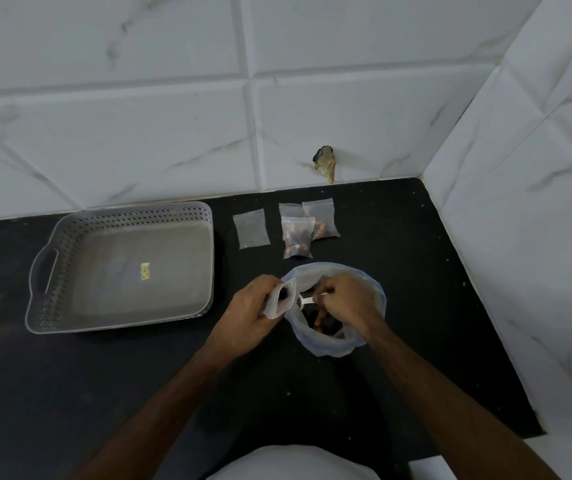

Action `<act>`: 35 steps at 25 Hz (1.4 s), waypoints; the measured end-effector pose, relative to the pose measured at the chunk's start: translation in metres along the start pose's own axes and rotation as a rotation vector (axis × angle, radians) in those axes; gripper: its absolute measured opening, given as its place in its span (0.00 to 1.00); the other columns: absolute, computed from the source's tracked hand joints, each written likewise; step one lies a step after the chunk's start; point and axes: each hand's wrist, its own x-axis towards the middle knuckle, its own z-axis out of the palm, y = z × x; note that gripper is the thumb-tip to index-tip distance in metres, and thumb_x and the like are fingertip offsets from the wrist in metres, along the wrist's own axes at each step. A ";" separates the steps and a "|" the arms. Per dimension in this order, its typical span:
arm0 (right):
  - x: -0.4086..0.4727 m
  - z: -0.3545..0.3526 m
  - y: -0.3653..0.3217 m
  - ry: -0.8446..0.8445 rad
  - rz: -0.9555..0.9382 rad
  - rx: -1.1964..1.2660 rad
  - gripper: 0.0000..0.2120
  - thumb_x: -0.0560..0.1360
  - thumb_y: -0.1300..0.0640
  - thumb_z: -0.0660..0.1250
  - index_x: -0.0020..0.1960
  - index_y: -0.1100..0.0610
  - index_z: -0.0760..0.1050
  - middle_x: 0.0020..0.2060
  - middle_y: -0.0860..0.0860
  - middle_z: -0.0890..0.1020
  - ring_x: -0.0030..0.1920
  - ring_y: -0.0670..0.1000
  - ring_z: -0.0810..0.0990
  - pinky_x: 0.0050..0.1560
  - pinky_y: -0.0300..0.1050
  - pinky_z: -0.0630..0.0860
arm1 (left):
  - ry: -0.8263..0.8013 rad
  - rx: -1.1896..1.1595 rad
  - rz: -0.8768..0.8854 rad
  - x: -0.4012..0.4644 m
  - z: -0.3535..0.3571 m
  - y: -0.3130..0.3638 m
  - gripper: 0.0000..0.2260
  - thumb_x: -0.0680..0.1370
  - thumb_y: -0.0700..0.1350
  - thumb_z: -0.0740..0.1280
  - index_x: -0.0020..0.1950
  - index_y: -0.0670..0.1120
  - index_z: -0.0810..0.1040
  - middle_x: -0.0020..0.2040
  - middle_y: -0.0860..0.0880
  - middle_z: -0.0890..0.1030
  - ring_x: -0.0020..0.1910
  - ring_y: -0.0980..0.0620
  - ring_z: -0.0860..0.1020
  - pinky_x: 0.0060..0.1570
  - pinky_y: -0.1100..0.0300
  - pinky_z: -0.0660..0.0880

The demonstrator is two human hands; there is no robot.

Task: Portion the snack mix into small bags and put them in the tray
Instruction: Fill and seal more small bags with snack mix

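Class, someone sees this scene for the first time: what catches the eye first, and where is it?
The two hands at the centre: the left hand holds a small bag open while the right hand holds a white spoon over the big snack bag. To the left, the grey tray holds no bags.

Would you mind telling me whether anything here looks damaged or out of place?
Yes: the tiled wall has a broken, stained hole just above the black counter, behind the small bags.
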 end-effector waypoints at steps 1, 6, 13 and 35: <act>-0.002 0.000 -0.002 -0.012 0.007 0.065 0.07 0.74 0.55 0.66 0.41 0.50 0.83 0.34 0.51 0.85 0.35 0.53 0.85 0.43 0.56 0.84 | 0.005 0.000 -0.001 0.000 0.000 0.000 0.15 0.77 0.54 0.67 0.57 0.45 0.78 0.51 0.55 0.78 0.50 0.57 0.79 0.50 0.66 0.76; -0.009 -0.006 -0.004 -0.146 0.190 0.448 0.07 0.80 0.60 0.66 0.50 0.58 0.83 0.35 0.55 0.81 0.34 0.50 0.77 0.32 0.40 0.73 | 0.023 -0.006 0.037 -0.003 -0.003 0.000 0.11 0.78 0.50 0.69 0.56 0.45 0.78 0.50 0.54 0.78 0.48 0.53 0.80 0.48 0.60 0.77; -0.038 -0.028 0.008 -0.100 0.145 0.514 0.08 0.81 0.61 0.63 0.47 0.58 0.80 0.32 0.51 0.77 0.26 0.44 0.69 0.25 0.37 0.67 | 0.022 -0.008 0.037 -0.003 -0.001 0.005 0.11 0.78 0.51 0.68 0.56 0.46 0.78 0.51 0.53 0.78 0.49 0.53 0.79 0.48 0.55 0.78; -0.115 -0.058 -0.059 0.195 -0.476 0.209 0.05 0.81 0.57 0.65 0.51 0.51 0.80 0.34 0.45 0.78 0.34 0.40 0.77 0.34 0.32 0.71 | 0.102 -0.320 -0.182 0.006 -0.002 0.047 0.10 0.77 0.52 0.73 0.53 0.49 0.78 0.47 0.55 0.81 0.46 0.55 0.81 0.46 0.57 0.80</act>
